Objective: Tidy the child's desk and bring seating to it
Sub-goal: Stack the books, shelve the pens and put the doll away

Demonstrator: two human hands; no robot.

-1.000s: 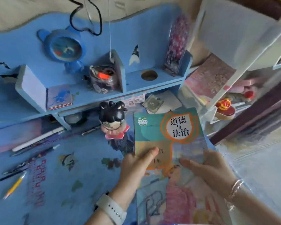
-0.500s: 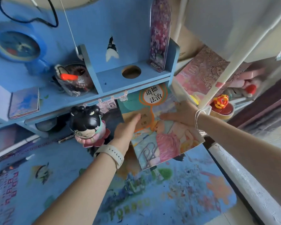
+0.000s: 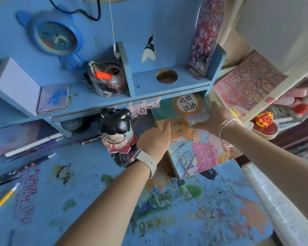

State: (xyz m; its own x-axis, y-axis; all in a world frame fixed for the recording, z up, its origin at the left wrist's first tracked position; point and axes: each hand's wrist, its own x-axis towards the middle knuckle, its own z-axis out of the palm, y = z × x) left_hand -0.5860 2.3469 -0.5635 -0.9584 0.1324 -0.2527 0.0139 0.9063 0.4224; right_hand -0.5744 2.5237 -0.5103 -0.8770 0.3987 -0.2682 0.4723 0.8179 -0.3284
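A colourful textbook [image 3: 199, 148] with a teal top and a white circle of black characters lies on the blue desk [image 3: 78, 201], its far end under the blue shelf [image 3: 169, 90] at the back right. My left hand [image 3: 155, 141], with a beige watch strap, grips the book's left edge, thumb on the cover. My right hand [image 3: 212, 119], with silver bangles, rests flat on the cover near its right side. More paper or a book shows beneath the textbook's near left corner.
A black-haired doll figure [image 3: 116, 130] stands just left of my left hand. Pens and a yellow pencil [image 3: 5, 197] lie at the desk's left. The shelf holds a round container [image 3: 108, 79], a small booklet [image 3: 52, 98] and a tall purple case [image 3: 205, 36]. A pink book [image 3: 247, 86] and red toy [image 3: 264, 123] sit right.
Both hands pushed the textbook away from me, from the middle of the desk to the back right, until its top slid under the shelf. In the last half second it barely moved.
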